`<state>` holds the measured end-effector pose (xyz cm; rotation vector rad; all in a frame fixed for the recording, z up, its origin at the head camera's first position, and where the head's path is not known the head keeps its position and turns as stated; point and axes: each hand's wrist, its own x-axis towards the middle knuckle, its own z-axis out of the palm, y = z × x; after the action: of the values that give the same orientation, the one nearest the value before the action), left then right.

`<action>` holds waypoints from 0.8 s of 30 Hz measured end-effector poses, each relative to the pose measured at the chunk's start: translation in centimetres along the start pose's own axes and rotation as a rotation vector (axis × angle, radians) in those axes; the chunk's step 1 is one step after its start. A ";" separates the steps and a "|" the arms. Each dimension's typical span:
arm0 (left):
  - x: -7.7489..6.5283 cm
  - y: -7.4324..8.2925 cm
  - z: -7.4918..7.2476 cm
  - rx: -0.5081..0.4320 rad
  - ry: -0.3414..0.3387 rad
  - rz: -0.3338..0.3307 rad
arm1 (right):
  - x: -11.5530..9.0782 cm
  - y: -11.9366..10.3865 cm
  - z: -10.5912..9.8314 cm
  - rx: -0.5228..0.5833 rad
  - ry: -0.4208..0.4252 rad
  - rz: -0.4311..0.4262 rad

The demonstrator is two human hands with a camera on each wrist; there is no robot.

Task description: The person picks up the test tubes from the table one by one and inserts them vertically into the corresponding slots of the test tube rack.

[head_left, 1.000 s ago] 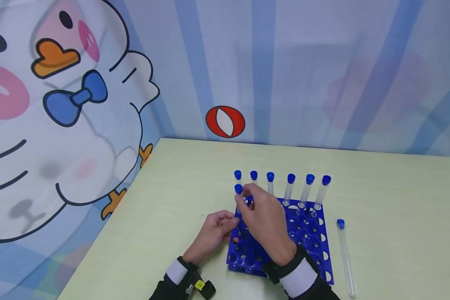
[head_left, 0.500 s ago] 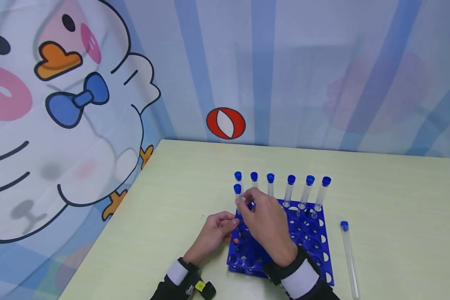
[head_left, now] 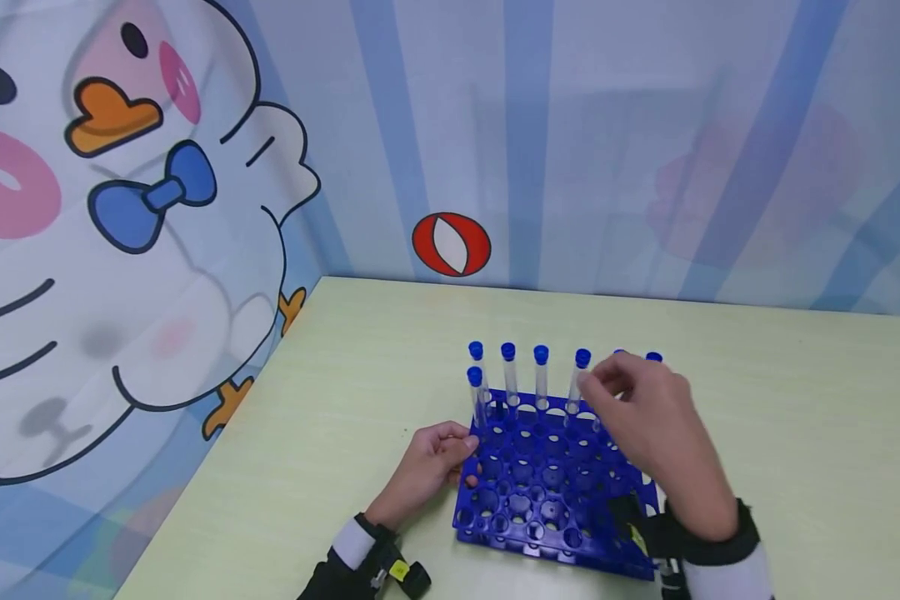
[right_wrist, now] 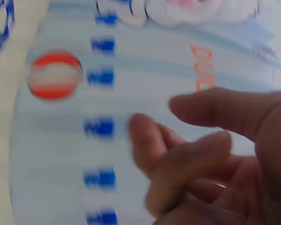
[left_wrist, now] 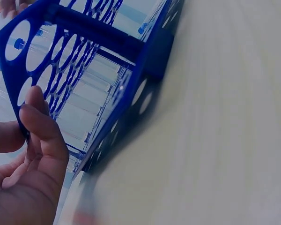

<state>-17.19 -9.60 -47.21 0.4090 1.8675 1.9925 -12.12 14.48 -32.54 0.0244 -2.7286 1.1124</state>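
A blue test tube rack (head_left: 521, 483) stands on the table. Along its back row are several clear tubes with blue caps, such as one tube (head_left: 542, 375) near the middle. One more capped tube (head_left: 476, 392) is at the left end, in front of that row. My left hand (head_left: 423, 462) grips the rack's left edge; in the left wrist view, thumb and fingers pinch the blue plate. Over the rack's right side, my right hand (head_left: 656, 417) is in the air with nothing in its fingers. Thumb and fingertips stand apart in the right wrist view, near blurred blue caps (right_wrist: 100, 127).
The pale table (head_left: 360, 358) extends around the rack. Behind it hangs a light blue printed backdrop (head_left: 607, 167) with a duck drawing on the left. My right hand and forearm cover part of the rack's right side and some tubes.
My right hand has let go of the tube at the rack's left end and moved right. That tube stays in the rack. The loose tube on the right is now hidden. My left hand stays put.
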 end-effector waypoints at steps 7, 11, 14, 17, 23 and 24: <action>-0.4 0.7 0.1 -0.010 -0.001 0.016 | 0.6 5.0 -3.7 -0.129 -0.330 0.122; -0.8 1.5 0.3 -0.012 -0.002 0.007 | 1.3 8.3 -3.7 -0.181 -0.474 0.228; -0.9 1.7 0.5 -0.014 -0.002 -0.001 | 1.7 10.5 -3.3 -0.196 -0.533 0.320; -0.9 1.7 0.5 -0.015 -0.007 0.002 | 2.1 12.3 -2.6 -0.180 -0.565 0.413; -0.8 1.7 0.7 -0.012 -0.017 0.019 | 2.3 14.8 -1.2 -0.147 -0.564 0.476; -0.7 1.8 0.7 -0.011 -0.018 0.019 | 2.4 14.9 -1.0 -0.147 -0.567 0.470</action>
<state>-16.36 -9.41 -45.37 0.4420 1.8477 2.0044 -15.61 26.01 -41.75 -0.4031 -3.4401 1.1433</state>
